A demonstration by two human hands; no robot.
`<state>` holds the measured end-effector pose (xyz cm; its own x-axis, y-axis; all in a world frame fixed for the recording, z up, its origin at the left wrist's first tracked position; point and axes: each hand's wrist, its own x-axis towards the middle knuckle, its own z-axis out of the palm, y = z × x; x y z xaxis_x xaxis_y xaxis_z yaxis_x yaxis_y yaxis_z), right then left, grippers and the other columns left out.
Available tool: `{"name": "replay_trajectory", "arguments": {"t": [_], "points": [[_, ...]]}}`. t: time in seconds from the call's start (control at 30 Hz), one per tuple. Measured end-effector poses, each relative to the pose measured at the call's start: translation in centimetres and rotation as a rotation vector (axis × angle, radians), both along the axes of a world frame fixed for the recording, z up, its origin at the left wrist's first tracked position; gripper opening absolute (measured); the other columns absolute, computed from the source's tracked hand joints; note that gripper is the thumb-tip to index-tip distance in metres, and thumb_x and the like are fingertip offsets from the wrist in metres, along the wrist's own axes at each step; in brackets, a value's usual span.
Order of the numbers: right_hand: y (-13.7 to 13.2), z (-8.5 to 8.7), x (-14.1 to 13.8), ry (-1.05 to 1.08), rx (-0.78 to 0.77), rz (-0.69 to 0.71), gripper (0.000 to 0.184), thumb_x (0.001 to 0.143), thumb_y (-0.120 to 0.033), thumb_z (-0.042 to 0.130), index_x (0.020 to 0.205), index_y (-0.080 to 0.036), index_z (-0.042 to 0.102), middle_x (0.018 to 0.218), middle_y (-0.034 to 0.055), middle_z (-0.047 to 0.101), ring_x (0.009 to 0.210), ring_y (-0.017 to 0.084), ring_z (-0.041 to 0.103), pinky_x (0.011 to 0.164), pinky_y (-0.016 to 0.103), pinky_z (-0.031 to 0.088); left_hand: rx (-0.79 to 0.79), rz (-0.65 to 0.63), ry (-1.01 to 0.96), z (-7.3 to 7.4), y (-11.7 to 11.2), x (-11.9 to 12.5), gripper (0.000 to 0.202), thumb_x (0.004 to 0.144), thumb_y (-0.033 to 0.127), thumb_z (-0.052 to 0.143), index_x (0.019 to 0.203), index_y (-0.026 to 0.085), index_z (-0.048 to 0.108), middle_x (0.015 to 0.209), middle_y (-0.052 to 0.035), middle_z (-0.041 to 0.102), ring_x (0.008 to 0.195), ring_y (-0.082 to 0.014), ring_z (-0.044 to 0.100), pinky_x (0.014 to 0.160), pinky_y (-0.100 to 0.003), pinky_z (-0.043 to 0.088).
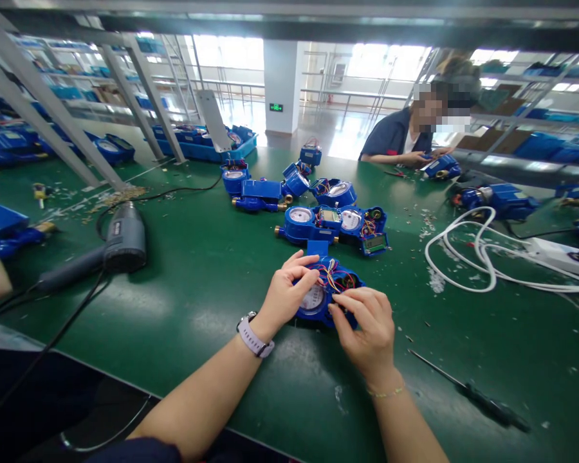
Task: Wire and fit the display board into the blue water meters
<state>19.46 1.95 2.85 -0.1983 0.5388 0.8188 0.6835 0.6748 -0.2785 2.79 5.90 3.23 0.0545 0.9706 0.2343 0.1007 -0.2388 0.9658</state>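
Observation:
A blue water meter (313, 301) with its housing uncovered lies on the green table in front of me. Its round dial faces up, and thin red, white and yellow wires (335, 273) stick out of the compartment beside the dial. My left hand (292, 283) reaches over the meter from the left, thumb and fingers closed at the wires. At the meter's near right edge, my right hand (367, 318) is pinched, thumb and forefinger close together. Whatever lies between those right fingertips is too small to make out.
Several more blue meters (299, 222) stand just beyond. A heat gun (125, 241) lies left, a screwdriver (473, 389) right. White cable (487, 270) coils near a power strip (560, 254). Across the table, a co-worker (395, 135) handles another meter (441, 167). A blue tray (244, 151) holds parts.

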Motion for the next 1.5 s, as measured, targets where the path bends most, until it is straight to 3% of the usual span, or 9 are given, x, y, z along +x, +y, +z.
{"name": "replay_trajectory", "arguments": {"t": [0.17,0.3,0.4,0.5,0.63,0.87,1.07,1.3,1.5], "points": [[0.3,-0.9,0.1,0.012,-0.015,-0.138,0.010,0.086,-0.023,0.067,0.093,-0.020,0.060,0.103,0.0088,0.062,0.100,0.026,0.056,0.087,0.044,0.044,0.057,0.015,0.061,-0.2,-0.2,-0.1,0.022,0.086,0.033,0.057,0.073,0.019,0.067,0.127,-0.0094,0.065,0.136,-0.0278,0.043,0.115,-0.051,0.030],[0.2,-1.2,0.3,-0.018,-0.038,-0.145,0.010,0.086,-0.023,0.065,0.089,-0.020,0.056,0.117,0.0127,0.058,0.112,0.029,0.053,0.091,0.047,0.043,0.244,0.004,0.269,-0.2,-0.5,-0.3,0.004,0.080,0.021,0.061,0.079,0.019,0.064,0.134,-0.0113,0.058,0.137,-0.0273,0.042,0.114,-0.049,0.032],[0.2,-1.4,0.4,-0.055,-0.022,-0.143,0.003,0.088,-0.018,0.061,0.090,-0.018,0.060,0.125,0.0148,0.055,0.118,0.031,0.050,0.095,0.051,0.042,0.390,0.001,0.425,-0.2,-0.5,-0.5,0.008,0.075,0.014,0.063,0.081,0.019,0.064,0.139,-0.0110,0.054,0.139,-0.0273,0.039,0.115,-0.049,0.032],[0.2,-1.7,0.3,-0.078,-0.046,-0.162,0.014,0.090,-0.018,0.058,0.102,-0.018,0.064,0.133,0.0157,0.052,0.122,0.032,0.047,0.097,0.055,0.042,0.453,0.019,0.520,-0.2,-0.7,-0.5,0.008,0.078,0.016,0.065,0.084,0.021,0.068,0.141,-0.0090,0.052,0.140,-0.0270,0.037,0.115,-0.049,0.033],[0.3,-2.2,-0.1,-0.010,-0.078,-0.113,0.023,0.091,-0.017,0.056,0.112,-0.019,0.063,0.137,0.0159,0.050,0.126,0.031,0.044,0.099,0.056,0.042,0.496,0.030,0.623,-0.2,-1.1,-0.2,0.007,0.083,0.021,0.066,0.084,0.023,0.072,0.139,-0.0067,0.055,0.139,-0.0271,0.039,0.114,-0.051,0.033],[0.3,-2.1,-0.3,0.084,-0.103,-0.053,0.019,0.090,-0.015,0.054,0.103,-0.018,0.066,0.133,0.0144,0.053,0.127,0.030,0.044,0.100,0.058,0.041,0.548,0.025,0.679,-0.5,-1.3,0.2,0.010,0.086,0.025,0.066,0.079,0.022,0.072,0.135,-0.0057,0.060,0.136,-0.0277,0.043,0.113,-0.051,0.034],[0.3,-2.1,-0.2,0.103,-0.123,-0.065,0.011,0.090,-0.016,0.056,0.090,-0.019,0.067,0.132,0.0130,0.056,0.124,0.029,0.047,0.100,0.055,0.043,0.509,0.026,0.689,-0.2,-1.5,0.1,0.012,0.089,0.025,0.060,0.083,0.023,0.070,0.137,-0.0052,0.058,0.139,-0.0268,0.039,0.116,-0.052,0.027],[0.3,-2.2,-0.3,0.141,-0.143,-0.063,0.012,0.092,-0.018,0.055,0.090,-0.020,0.067,0.131,0.0121,0.056,0.124,0.028,0.047,0.100,0.055,0.042,0.520,0.036,0.719,-0.1,-1.8,0.2,0.007,0.084,0.025,0.062,0.083,0.023,0.068,0.141,-0.0054,0.055,0.141,-0.0278,0.035,0.118,-0.053,0.018],[0.3,-2.2,-0.5,0.103,-0.116,-0.081,0.015,0.092,-0.016,0.054,0.095,-0.020,0.069,0.133,0.0130,0.054,0.126,0.029,0.045,0.101,0.056,0.041,0.533,0.053,0.760,-0.4,-1.7,0.3,0.012,0.089,0.026,0.059,0.083,0.023,0.069,0.140,-0.0050,0.056,0.142,-0.0278,0.034,0.118,-0.054,0.019]]}}
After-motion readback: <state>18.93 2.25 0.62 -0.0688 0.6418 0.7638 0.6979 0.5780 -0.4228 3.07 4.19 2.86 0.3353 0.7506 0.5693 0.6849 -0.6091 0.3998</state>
